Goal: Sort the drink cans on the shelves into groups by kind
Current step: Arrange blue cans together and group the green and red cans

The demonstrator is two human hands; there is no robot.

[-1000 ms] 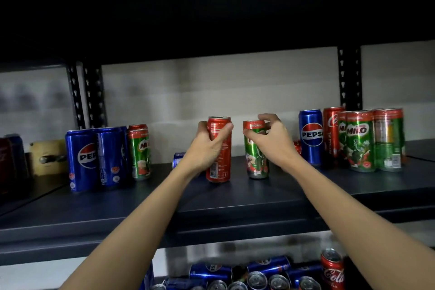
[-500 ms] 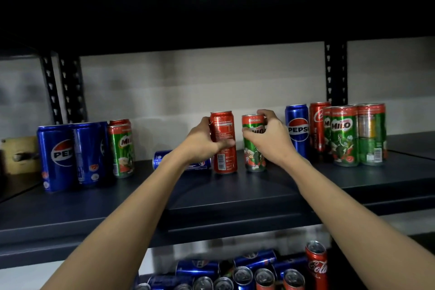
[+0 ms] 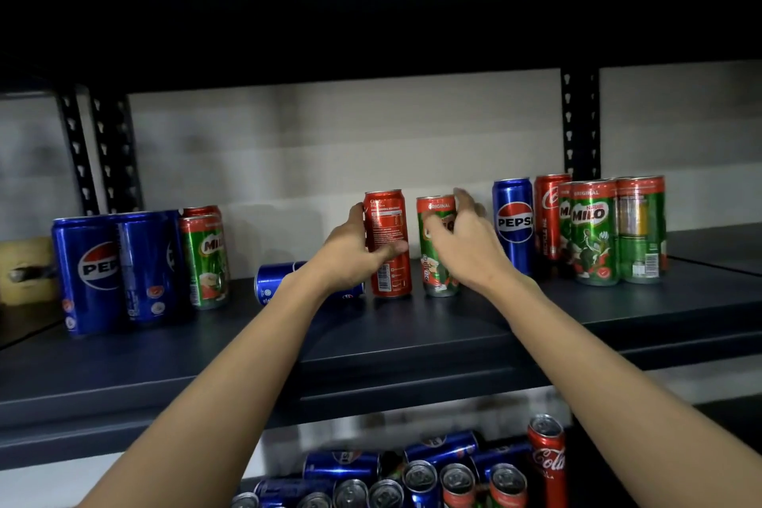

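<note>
My left hand [image 3: 350,252] grips an upright red aluminium cola can [image 3: 387,243] standing mid-shelf on the dark metal shelf [image 3: 412,342]. My right hand [image 3: 462,247], fingers spread and loose, hovers in front of the green-and-red Milo can [image 3: 437,260] just beside it. A blue Pepsi can [image 3: 276,284] lies toppled behind my left wrist.

Four blue metal Pepsi cans [image 3: 86,272]: two left of the left hand [image 3: 354,256], one lying behind it, one right of the right hand [image 3: 466,247]. Two tall red metal cola cans [image 3: 387,243] for certain. At least five green metal Milo cans [image 3: 593,231]. Below the hands, a heap of mixed cans [image 3: 420,478], too jumbled to count.
</note>
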